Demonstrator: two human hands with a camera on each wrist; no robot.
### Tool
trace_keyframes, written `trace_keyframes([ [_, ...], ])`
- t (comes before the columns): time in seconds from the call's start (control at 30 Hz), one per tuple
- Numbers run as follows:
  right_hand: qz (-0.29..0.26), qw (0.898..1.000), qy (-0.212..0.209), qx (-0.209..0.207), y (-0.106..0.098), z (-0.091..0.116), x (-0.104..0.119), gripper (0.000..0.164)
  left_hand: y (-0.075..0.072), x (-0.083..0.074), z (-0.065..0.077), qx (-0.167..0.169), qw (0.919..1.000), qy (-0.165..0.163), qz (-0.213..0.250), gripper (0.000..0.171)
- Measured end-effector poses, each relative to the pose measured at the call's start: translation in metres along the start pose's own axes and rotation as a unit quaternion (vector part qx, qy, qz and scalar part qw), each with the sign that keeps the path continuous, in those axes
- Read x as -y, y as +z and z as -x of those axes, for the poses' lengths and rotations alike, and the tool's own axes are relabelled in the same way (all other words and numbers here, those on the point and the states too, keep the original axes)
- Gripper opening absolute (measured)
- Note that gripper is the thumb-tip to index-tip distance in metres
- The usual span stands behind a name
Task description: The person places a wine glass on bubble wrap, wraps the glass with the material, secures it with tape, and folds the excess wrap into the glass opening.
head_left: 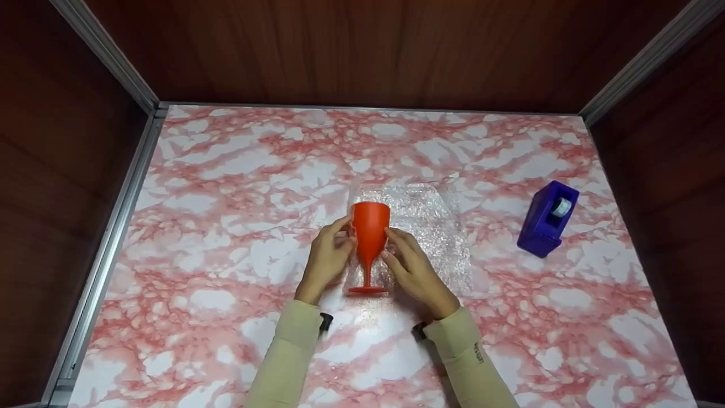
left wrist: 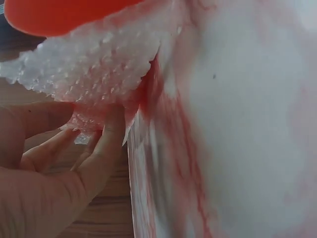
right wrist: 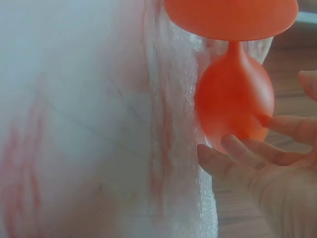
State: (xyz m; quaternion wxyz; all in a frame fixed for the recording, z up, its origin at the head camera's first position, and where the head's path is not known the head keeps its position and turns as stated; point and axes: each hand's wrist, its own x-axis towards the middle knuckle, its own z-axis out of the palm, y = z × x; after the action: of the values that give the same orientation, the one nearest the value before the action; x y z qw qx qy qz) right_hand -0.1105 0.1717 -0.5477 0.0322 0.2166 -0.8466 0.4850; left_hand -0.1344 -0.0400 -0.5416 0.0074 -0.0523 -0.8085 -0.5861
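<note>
An orange plastic goblet (head_left: 371,229) lies over the left part of a clear sheet of bubble wrap (head_left: 436,243), its foot toward me. In the left wrist view, my left hand (left wrist: 64,163) pinches the raised edge of the bubble wrap (left wrist: 104,64) between thumb and fingers, beside the goblet (left wrist: 64,15). From the other side, my right hand (right wrist: 277,183) rests its extended fingers on the goblet's bowl (right wrist: 235,94). The right thumb stands away from the bowl. Both hands flank the goblet in the head view.
A purple tape dispenser (head_left: 546,221) with a roll of clear tape stands toward the right of the table. Pink-and-white marbled covering (head_left: 238,226) spreads across the tabletop. Dark wood panels (head_left: 362,51) with metal frame edges enclose the back and sides.
</note>
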Motion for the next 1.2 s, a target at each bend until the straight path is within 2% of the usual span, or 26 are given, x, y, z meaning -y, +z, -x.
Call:
trace_keyframes([
  [0.07, -0.009, 1.000, 0.002, -0.002, 0.000, 0.000, -0.001, 0.051, 0.001, -0.002, 0.000, 0.003, 0.9998, -0.009, 0.018, 0.049],
  [0.17, -0.033, 0.999, 0.009, 0.001, 0.001, -0.001, -0.002, 0.051, 0.001, -0.005, -0.001, 0.003, 0.9997, -0.013, 0.018, 0.049],
  [0.33, -0.057, 0.998, 0.028, 0.014, 0.002, 0.001, -0.002, 0.055, -0.001, -0.009, -0.001, 0.003, 0.9999, -0.010, -0.006, 0.048],
  [0.5, -0.084, 0.996, 0.017, 0.024, 0.004, 0.001, -0.003, 0.062, -0.001, -0.013, -0.002, 0.007, 0.9991, -0.001, -0.041, 0.047],
  [0.73, -0.032, 0.999, 0.023, 0.025, 0.001, 0.000, 0.001, 0.056, 0.002, -0.016, 0.000, -0.003, 0.9967, 0.030, -0.076, 0.046],
  [0.93, 0.007, 1.000, 0.015, -0.002, 0.001, -0.001, 0.001, 0.051, 0.003, -0.017, 0.001, 0.001, 0.9944, 0.023, -0.103, 0.046],
  [1.2, -0.058, 0.998, 0.017, 0.006, 0.007, 0.001, 0.001, 0.058, 0.002, -0.017, 0.002, 0.011, 0.9935, 0.033, -0.108, 0.047],
])
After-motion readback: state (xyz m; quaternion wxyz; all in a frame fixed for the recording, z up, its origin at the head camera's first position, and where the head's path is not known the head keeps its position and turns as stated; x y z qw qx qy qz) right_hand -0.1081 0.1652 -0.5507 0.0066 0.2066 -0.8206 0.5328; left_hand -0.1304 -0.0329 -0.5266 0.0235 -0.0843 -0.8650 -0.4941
